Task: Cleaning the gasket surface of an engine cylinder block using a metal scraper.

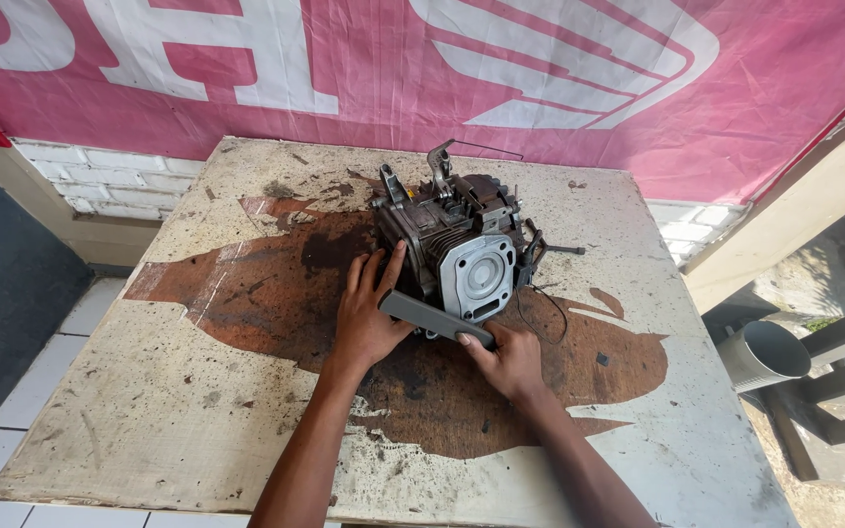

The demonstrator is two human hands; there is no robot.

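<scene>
engine (457, 244): dull grey cast metal, grimy, smoother on its round cover | bar (434, 320): matt grey | desk (168, 391): rough, worn, stained board, flaking pale coat | banner (559, 68): slightly glossy pink sheet

Both bare forearms are stretched forward from the bottom edge. The left hand (369, 318) is laid flat, fingers (374, 274) spread and pointing away. The right hand (511, 360) is curled, fingers closed in a grip, wrist bent inward.
</scene>
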